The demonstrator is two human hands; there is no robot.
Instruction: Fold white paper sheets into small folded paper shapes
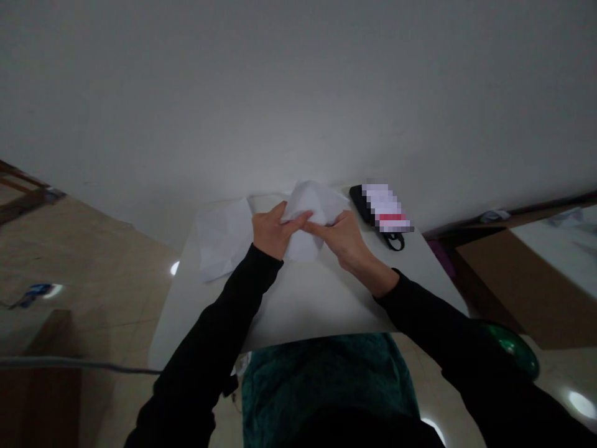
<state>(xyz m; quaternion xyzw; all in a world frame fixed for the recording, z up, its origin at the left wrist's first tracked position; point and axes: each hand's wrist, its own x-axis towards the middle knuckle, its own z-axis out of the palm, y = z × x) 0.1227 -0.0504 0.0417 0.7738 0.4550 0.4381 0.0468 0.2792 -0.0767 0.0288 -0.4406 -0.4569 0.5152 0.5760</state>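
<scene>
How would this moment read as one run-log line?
left hand: holding paper | right hand: holding same paper | table: another sheet at left

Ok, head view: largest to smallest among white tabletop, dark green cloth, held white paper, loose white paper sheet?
White tabletop
Dark green cloth
Held white paper and loose white paper sheet: too alike to rank

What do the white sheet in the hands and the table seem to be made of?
White sheet: probably matt paper, as it looks thin and bends in stiff folds.
Table: smooth, white top without visible grain, perhaps laminate or plastic; it stays uncertain.
</scene>
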